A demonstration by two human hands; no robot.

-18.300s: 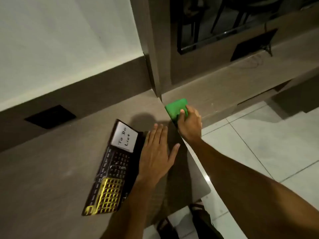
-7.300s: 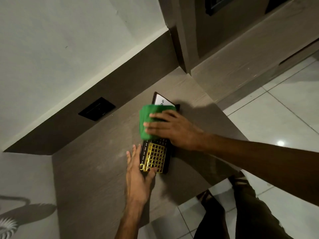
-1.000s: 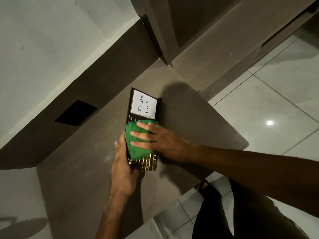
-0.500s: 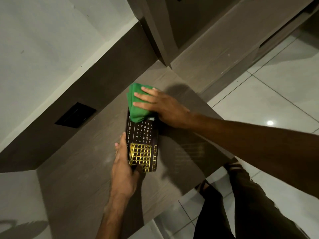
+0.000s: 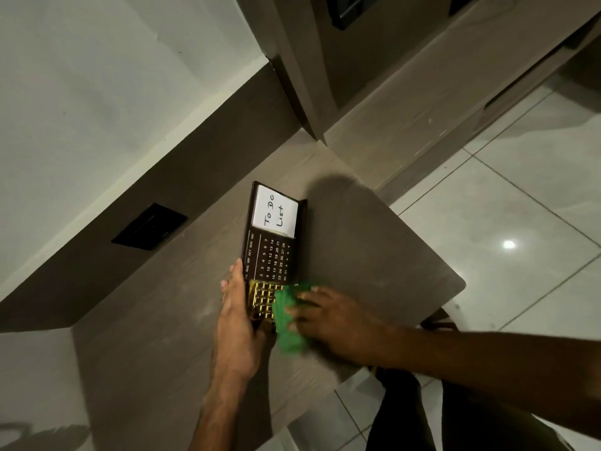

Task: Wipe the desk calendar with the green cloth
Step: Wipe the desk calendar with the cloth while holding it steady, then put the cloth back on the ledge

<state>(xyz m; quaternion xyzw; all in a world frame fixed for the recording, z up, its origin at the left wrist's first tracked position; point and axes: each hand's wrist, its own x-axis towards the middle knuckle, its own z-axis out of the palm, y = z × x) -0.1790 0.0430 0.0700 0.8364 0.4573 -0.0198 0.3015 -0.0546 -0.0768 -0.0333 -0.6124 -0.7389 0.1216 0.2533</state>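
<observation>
The dark desk calendar lies flat on the brown desk, with a white "To Do List" card at its far end and a gold grid at its near end. My right hand presses the folded green cloth onto the calendar's near right corner; cloth and hand are motion-blurred. My left hand holds the calendar's near left edge, thumb along its side.
A black wall socket sits in the dark strip behind the desk. The desk's right edge drops to a tiled floor. My legs stand below the front edge.
My right hand has swept the green cloth from the calendar's far end, over the card, down to its near end. The "To Do List" card is uncovered again. My left hand stays put.
</observation>
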